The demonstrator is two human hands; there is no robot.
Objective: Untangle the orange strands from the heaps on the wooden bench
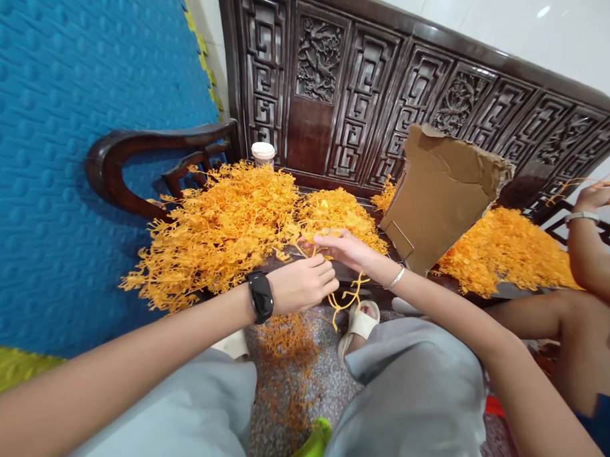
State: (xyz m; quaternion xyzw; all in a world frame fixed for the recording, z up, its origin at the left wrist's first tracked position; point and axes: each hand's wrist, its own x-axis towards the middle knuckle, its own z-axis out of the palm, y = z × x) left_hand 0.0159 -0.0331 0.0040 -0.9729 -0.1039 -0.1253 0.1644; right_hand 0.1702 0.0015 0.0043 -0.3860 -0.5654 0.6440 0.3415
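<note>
My left hand (307, 282), with a black band on the wrist, is closed with its fingers curled around a yellow-orange branching plastic sprig (356, 295). Thin forked ends of the sprig hang below the fingers. Just beyond it, my right hand (348, 249) is closed too, thumb and fingers pinched on thin orange strands at the edge of the heap. Its fingertips are partly lost among them. A large pile of orange sprigs (229, 221) lies to the left on the dark wooden bench, and a smaller pile (339, 210) sits right behind my hands.
A white-lidded cup (263, 152) stands behind the large pile. A cardboard piece (446, 190) leans upright at right, with another orange pile (510, 248) beyond it. The carved bench back (312, 135) closes off the rear. Another person's hand (599, 195) holds a strand at far right.
</note>
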